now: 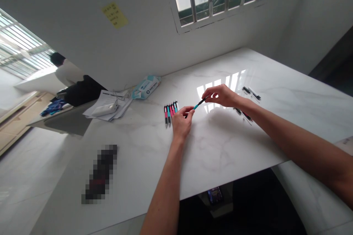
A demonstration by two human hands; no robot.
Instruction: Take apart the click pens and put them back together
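Note:
Between my two hands is a teal and black pen (196,106), slanting up to the right above the white table. Thumb and fingers of my left hand (182,122) grip its lower teal end. My right hand (221,95) pinches the black upper end with its fingertips. Just left of my left hand lies a row of several assembled pens (167,114), red and teal with black grips, partly covered by that hand. Loose pen parts (251,94), black and white, lie beyond my right wrist. More of them, partly hidden, show by my right forearm.
A pack of wipes (146,87) and a stack of papers (117,112) with a white device lie at the back left. A blurred-out dark object (99,176) rests at the front left. Below the table edge is a lit phone (215,195). Another person (68,73) is at far left.

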